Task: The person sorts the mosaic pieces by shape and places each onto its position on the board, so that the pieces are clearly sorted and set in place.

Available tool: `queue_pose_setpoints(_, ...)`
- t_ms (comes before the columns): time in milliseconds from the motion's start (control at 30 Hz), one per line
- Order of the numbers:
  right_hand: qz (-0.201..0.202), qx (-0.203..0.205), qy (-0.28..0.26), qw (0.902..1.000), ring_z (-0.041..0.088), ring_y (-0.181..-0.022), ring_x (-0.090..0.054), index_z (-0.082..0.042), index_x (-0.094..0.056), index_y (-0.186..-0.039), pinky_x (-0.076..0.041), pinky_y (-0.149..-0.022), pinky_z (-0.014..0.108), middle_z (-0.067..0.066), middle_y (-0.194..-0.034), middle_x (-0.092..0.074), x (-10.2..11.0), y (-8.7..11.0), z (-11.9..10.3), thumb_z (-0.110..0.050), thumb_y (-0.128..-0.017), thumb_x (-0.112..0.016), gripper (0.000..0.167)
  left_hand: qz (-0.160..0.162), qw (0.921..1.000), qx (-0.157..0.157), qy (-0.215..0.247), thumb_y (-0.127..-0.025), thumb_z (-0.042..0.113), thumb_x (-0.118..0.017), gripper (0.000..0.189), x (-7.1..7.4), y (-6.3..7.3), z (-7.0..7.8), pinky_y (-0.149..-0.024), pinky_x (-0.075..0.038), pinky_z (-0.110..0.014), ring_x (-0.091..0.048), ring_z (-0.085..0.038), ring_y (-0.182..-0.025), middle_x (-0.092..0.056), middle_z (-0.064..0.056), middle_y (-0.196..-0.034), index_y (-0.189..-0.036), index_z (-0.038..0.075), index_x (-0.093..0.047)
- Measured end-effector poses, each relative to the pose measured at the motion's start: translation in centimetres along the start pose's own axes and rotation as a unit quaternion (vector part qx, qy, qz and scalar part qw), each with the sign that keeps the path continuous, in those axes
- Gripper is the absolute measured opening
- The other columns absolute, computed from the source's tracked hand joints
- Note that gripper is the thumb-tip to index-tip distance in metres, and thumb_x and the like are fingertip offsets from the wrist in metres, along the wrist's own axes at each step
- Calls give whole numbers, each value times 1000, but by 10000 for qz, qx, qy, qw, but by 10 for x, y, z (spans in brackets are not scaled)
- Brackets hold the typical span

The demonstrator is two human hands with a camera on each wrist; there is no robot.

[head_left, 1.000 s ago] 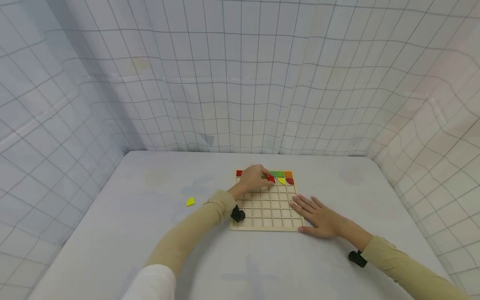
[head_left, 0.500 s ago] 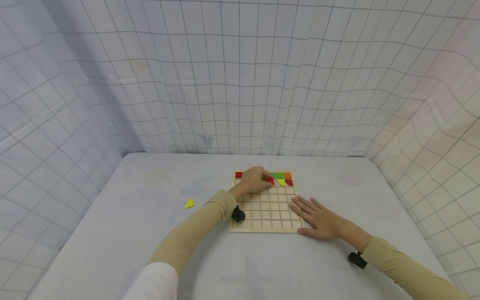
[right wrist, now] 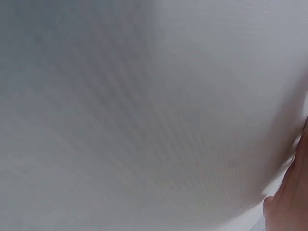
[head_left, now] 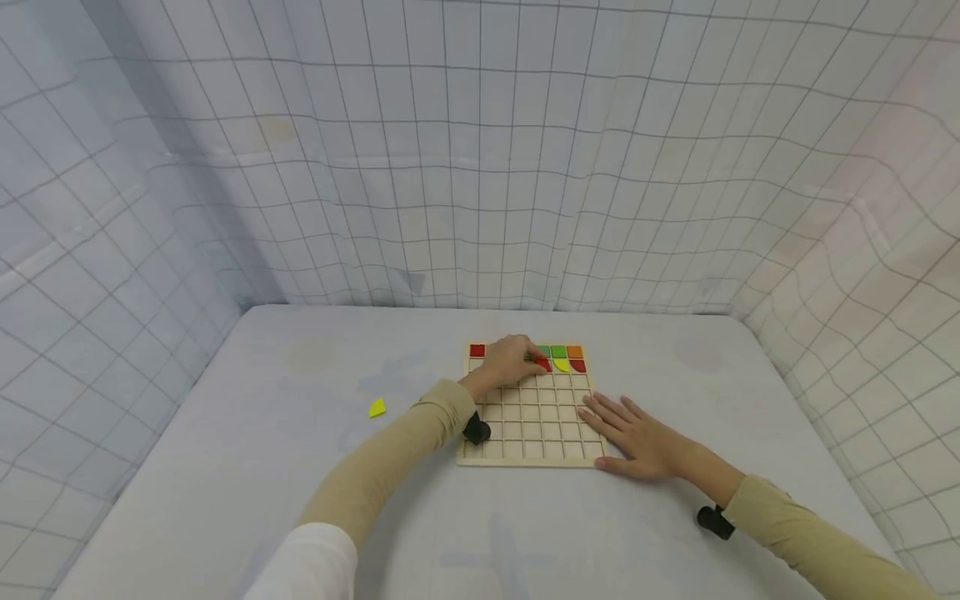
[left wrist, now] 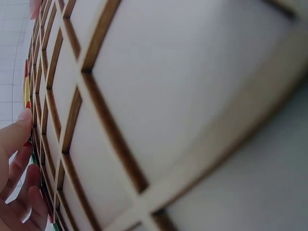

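My left hand (head_left: 508, 360) reaches over the far part of a wooden grid board (head_left: 528, 461), thumb and fingers pinching a red quarter-circle piece (head_left: 544, 365) at a second-row cell. In the left wrist view, the thumb (left wrist: 20, 126) and curled fingers are at the board's far side. Right of the red piece sit a yellow piece (head_left: 562, 365) and a dark red piece (head_left: 577, 365). My right hand (head_left: 637, 437) lies flat with fingers spread, its fingertips on the board's right edge. The left hand covers part of the top row.
Along the top row are coloured squares, among them a dark red square (head_left: 477, 351), a green square (head_left: 558, 352) and an orange square (head_left: 574, 352). A loose yellow piece (head_left: 377, 407) lies left of the board on the white-covered table (head_left: 300, 367). Gridded cloth walls (head_left: 480, 167) surround the table.
The red piece has gone from tilted above the board to lying flatter at its cell, as the left fingers shift slightly. The right hand stays in place.
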State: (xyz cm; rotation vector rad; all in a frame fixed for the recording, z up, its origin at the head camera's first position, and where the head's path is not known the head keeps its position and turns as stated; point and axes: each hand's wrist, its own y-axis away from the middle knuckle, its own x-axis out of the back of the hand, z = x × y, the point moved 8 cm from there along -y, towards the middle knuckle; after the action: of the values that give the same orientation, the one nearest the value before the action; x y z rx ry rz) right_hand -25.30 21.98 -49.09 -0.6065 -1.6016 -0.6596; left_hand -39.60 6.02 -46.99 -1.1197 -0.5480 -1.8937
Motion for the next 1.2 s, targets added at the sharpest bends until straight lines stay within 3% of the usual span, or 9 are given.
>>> queue_pose_setpoints(333,-204,-136,-44,9997,32,-149,-12,-14,-16,-155,-14,-115,60,9,-162,-12,-1,0,2,-55,-97,-43,76,-229,9997,101,-45,-91,28,-66,26,2,0,6,-82,-53,-31,-63,-19,-109,-67,-1,-118,-115,19,-72)
queue_pose_setpoints(467,-45,-26,28,10000,34,-148,-17,-12,-19,-154,-18,-113,62,12,-161,-17,2,-1,1,-54,-97,-44,75,-245,9997,65,15,-92,25,-65,25,4,0,7,-85,-52,-32,-62,-20,-109,-67,-2,-117,-115,18,-72)
queue_pose_setpoints(833,75,28,70,9999,37,-146,-21,-10,-21,-154,-21,-111,63,15,-160,-19,-1,2,-3,-53,-96,-46,76,-247,9997,-67,5,-93,22,-64,24,-5,0,5,-75,-51,-27,-63,-20,-102,-66,-2,-112,-114,18,-73)
queue_pose_setpoints(1067,-103,-147,43,9998,31,-149,-12,-14,-15,-155,-16,-115,60,10,-162,-12,-3,1,3,-55,-96,-43,77,-191,9998,-89,-55,-94,20,-62,23,-3,0,6,-62,-43,-22,-62,-18,-95,-65,-3,-109,-114,19,-73)
queue_pose_setpoints(1200,-162,-162,-8,9997,30,-150,-11,-15,-14,-156,-14,-115,60,8,-163,-11,-5,0,4,-56,-96,-43,78,-244,9997,-68,-56,-94,20,-62,23,-4,0,5,-61,-42,-21,-62,-18,-95,-65,-3,-109,-114,19,-73)
